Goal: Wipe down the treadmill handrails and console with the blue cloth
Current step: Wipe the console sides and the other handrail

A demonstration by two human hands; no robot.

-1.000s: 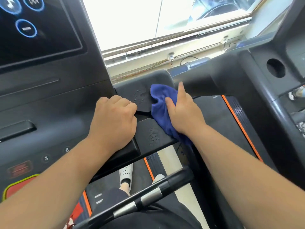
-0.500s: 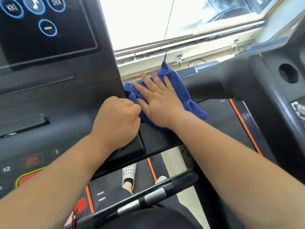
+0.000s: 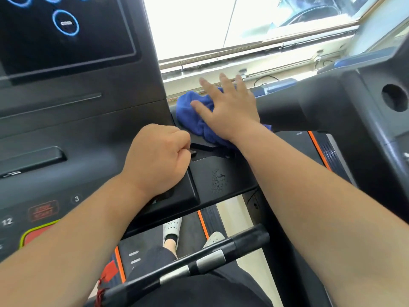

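Observation:
The blue cloth (image 3: 193, 117) lies bunched on the far end of the black side tray (image 3: 219, 176), right of the treadmill console (image 3: 84, 111). My right hand (image 3: 228, 111) presses flat on the cloth, fingers spread and pointing away from me; part of the cloth is hidden under the palm. My left hand (image 3: 158, 159) rests as a closed fist on the console's right lower corner, just left of the cloth, with nothing visible in it. The thick black handrail (image 3: 294, 107) runs right from the cloth.
The dark touch screen (image 3: 66, 34) with blue ring buttons fills the upper left. A round cup holder (image 3: 395, 97) sits at the far right. A black and silver grip bar (image 3: 199, 260) crosses below my arms. White shoes (image 3: 172, 229) stand on the belt; a window is behind.
My right hand has slid the cloth forward from the tray's middle to its far end by the handrail, and its fingers have spread flat. My left fist has stayed in place.

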